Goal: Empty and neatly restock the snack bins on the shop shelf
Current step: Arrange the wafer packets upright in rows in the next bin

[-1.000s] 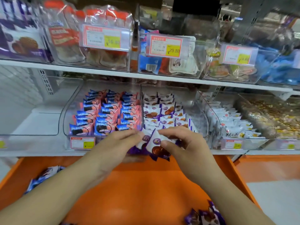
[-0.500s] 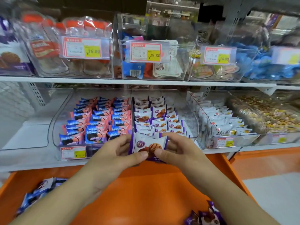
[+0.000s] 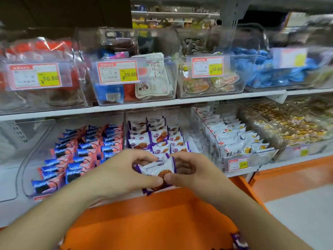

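Both hands, left hand [image 3: 124, 170] and right hand [image 3: 191, 170], had carried the waffle packet [image 3: 158, 168] up from the orange counter [image 3: 153, 222] to the middle bin's [image 3: 185, 123] front row, fingers clamped on its ends; restocking looked nearly done

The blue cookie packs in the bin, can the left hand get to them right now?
Probably not at once: the left hand is pinching a waffle pack together with the right hand. The blue packs lie uncovered close by.

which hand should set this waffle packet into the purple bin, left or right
Right, probably. Both hands pinch the waffle packet, but the right hand sits directly before the purple bin; the left hand fronts the blue packets.
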